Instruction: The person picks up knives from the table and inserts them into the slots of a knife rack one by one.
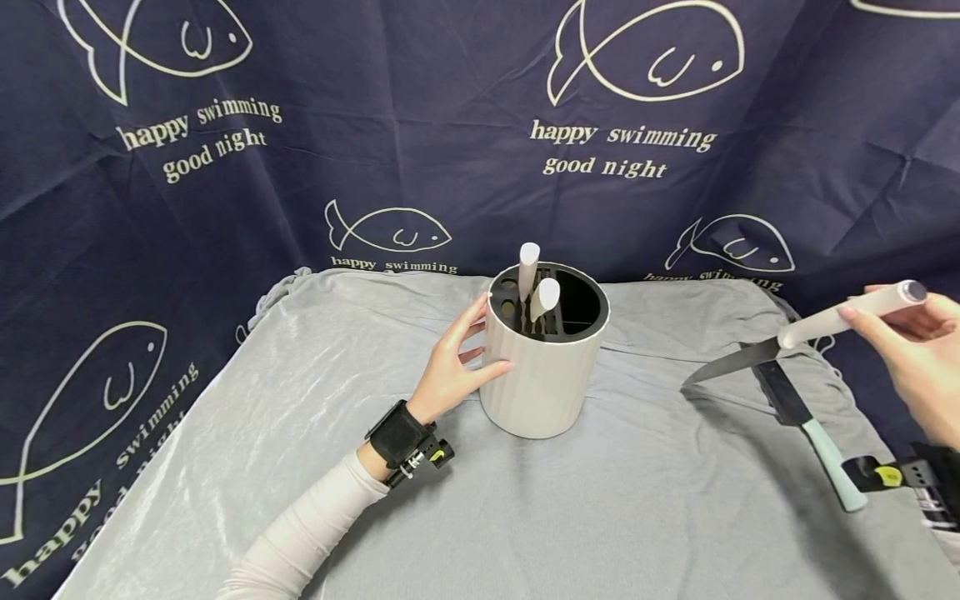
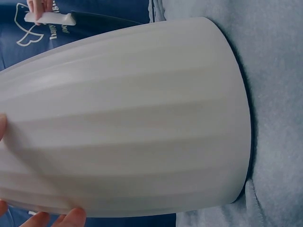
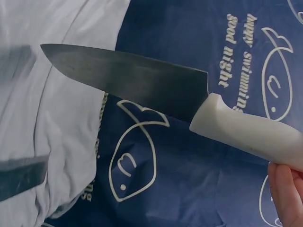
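Observation:
My left hand (image 1: 448,375) holds the left side of a white ribbed knife block (image 1: 542,387), thumb in front and fingers toward the back. The block stands upright, with a black slotted insert in its top. Two white handles (image 1: 528,265) stick up from the slots; what they belong to is mostly hidden inside. At the right, my right hand (image 1: 918,350) grips a kitchen knife (image 3: 128,78) by its white handle (image 3: 246,127). Its broad dark blade points left and down, above the cloth. Fingertips of the left hand show at the block's edge in the left wrist view.
A second knife with a pale green handle (image 1: 831,462) and dark blade lies on the grey cloth (image 1: 637,500), below the right hand. Behind the table hangs a dark blue curtain (image 1: 465,125) with fish drawings and lettering.

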A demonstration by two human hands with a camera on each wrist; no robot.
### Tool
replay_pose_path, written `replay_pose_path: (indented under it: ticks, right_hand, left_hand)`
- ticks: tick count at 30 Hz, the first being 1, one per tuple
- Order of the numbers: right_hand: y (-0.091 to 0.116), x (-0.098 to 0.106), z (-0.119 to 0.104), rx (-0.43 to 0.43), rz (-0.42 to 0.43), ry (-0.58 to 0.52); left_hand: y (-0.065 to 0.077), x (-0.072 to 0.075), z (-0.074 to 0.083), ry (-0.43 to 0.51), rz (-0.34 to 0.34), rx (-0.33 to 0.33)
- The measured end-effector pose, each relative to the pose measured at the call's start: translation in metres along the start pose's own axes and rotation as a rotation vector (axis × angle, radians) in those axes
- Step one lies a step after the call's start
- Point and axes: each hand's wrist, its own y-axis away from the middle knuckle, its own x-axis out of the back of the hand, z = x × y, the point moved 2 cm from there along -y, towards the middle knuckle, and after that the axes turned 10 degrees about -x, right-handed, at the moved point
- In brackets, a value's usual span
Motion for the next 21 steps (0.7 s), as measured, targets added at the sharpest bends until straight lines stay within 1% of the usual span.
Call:
replay_pose_path:
  ticks: [2, 6, 7, 10, 13, 16, 18, 21]
  right_hand:
    - [0.001, -0.002, -0.001, 0.008, -0.013, -0.059]
    - [0.002, -0.005, -0.002, 0.019, -0.045, -0.214]
    - [0.002, -0.005, -0.002, 0.02, -0.056, -0.255]
    - [0.0, -0.006, 0.0, 0.03, -0.09, -0.369]
    - [-0.001, -0.004, 0.003, 0.028, -0.149, -0.483]
    - [-0.003, -0.002, 0.003, 0.018, -0.191, -0.572]
    - [-0.005, -0.001, 0.003, 0.008, -0.207, -0.608]
    - [-0.009, 0.001, 0.001, 0.001, -0.207, -0.63]
  left_hand:
    - [0.001, 0.0, -0.009, -0.004, 0.005, -0.002]
    - [0.002, 0.0, -0.027, -0.012, 0.009, -0.002]
    - [0.002, 0.0, -0.029, -0.014, 0.009, -0.004]
    - [0.003, 0.0, -0.031, -0.015, 0.006, -0.011]
    - [0.003, 0.001, -0.031, -0.014, 0.005, -0.017]
    - [0.003, 0.0, -0.032, -0.014, 0.004, -0.017]
    - [0.003, 0.0, -0.032, -0.013, 0.006, -0.018]
    - [0.003, 0.0, -0.032, -0.012, 0.01, -0.018]
